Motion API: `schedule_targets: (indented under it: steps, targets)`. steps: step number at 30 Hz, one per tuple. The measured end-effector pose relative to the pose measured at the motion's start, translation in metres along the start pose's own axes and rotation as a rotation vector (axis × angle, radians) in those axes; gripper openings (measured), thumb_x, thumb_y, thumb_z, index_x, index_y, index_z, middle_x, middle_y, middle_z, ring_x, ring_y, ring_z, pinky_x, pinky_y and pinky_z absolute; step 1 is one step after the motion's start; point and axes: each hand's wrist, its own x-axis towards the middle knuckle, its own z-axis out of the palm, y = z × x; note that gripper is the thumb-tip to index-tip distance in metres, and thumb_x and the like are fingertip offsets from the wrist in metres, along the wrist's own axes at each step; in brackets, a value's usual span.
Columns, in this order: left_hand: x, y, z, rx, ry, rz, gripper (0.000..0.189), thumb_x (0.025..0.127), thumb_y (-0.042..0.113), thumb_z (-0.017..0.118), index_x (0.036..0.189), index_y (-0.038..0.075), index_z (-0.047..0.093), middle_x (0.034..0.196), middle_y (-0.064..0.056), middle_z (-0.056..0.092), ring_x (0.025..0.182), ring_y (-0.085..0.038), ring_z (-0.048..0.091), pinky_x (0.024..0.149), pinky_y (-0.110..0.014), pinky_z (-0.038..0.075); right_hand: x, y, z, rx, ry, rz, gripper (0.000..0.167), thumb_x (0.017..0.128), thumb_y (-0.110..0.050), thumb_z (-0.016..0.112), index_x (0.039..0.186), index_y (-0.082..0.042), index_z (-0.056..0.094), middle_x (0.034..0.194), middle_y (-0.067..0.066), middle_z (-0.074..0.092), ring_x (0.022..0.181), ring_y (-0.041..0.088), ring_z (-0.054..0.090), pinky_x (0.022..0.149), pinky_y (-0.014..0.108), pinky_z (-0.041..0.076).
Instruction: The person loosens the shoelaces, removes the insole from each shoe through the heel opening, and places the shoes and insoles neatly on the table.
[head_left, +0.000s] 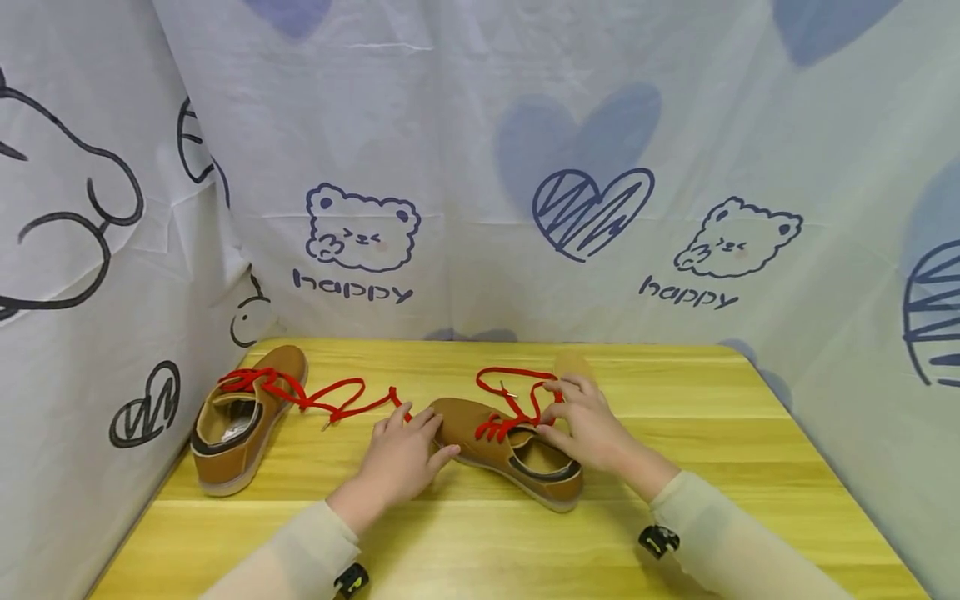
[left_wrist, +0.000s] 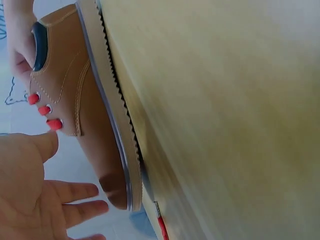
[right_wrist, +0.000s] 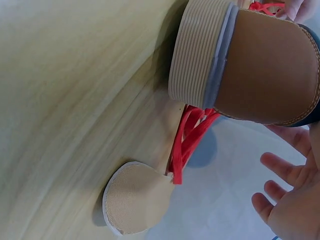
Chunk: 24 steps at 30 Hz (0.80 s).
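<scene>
A brown lace-up shoe [head_left: 472, 423] with red laces lies in the middle of the table, toe toward the left. My left hand [head_left: 401, 458] is at its toe, fingers spread; in the left wrist view the thumb reaches near the laced eyelets. On the shoe's far side is my right hand [head_left: 588, 421], beside the collar and the loose red lace [head_left: 517, 372]. Its fingers look loosely bent and apart in the right wrist view, with the thumb partly hidden by the shoe. A beige insole [right_wrist: 137, 197] lies beyond the right hand.
Another brown shoe [head_left: 243, 454] stands at the table's left edge. Its red lace [head_left: 345, 411] trails right toward my left hand. White printed cloth [head_left: 465, 167] hangs behind and on both sides of the wooden table [head_left: 712, 450].
</scene>
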Motion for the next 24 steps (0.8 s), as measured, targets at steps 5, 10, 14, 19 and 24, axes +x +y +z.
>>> schedule_targets:
  steps: [5,10,14,19,24]
  targets:
    - [-0.003,0.004,0.004,-0.011,-0.055,-0.04,0.073,0.102,0.062,0.036,0.149,0.007,0.049,0.156,-0.011,0.042,0.149,-0.043,0.018,0.114,-0.063,0.021,-0.001,-0.001,0.0,-0.011,-0.024,-0.015,0.011,0.091,-0.027,0.075,0.084,-0.019,0.077,0.141,0.015,0.056,0.136,0.043,0.037,0.108,0.068,0.028]
    - [0.007,0.003,0.008,-0.027,-0.078,-0.041,0.085,0.1,0.07,0.023,0.152,0.006,0.044,0.159,-0.011,0.036,0.15,-0.043,0.014,0.115,-0.063,0.018,0.0,-0.002,-0.002,-0.011,-0.019,-0.028,0.011,0.09,-0.027,0.077,0.081,-0.019,0.077,0.14,0.013,0.057,0.135,0.043,0.038,0.109,0.066,0.027]
    - [0.022,-0.001,0.009,-0.076,-0.087,-0.033,0.086,0.099,0.071,0.02,0.153,0.007,0.042,0.16,-0.009,0.034,0.15,-0.043,0.014,0.115,-0.064,0.016,-0.001,-0.006,-0.002,-0.007,-0.016,-0.034,0.013,0.088,-0.027,0.078,0.077,-0.02,0.075,0.138,0.013,0.058,0.134,0.042,0.039,0.109,0.066,0.027]
    - [0.04,-0.006,0.011,-0.132,-0.1,-0.025,0.084,0.1,0.071,0.019,0.155,0.011,0.039,0.161,-0.005,0.033,0.151,-0.04,0.011,0.116,-0.064,0.013,-0.003,-0.016,0.002,-0.065,-0.003,-0.035,0.017,0.088,-0.032,0.078,0.076,-0.021,0.075,0.136,0.011,0.06,0.134,0.041,0.042,0.107,0.065,0.031]
    - [0.058,-0.008,0.014,-0.177,-0.102,0.009,0.082,0.101,0.069,0.017,0.156,0.011,0.037,0.161,-0.005,0.034,0.151,-0.04,0.014,0.117,-0.064,0.012,-0.005,-0.027,0.007,-0.067,0.027,-0.005,0.019,0.087,-0.033,0.078,0.073,-0.022,0.073,0.135,0.012,0.06,0.136,0.041,0.04,0.107,0.065,0.031]
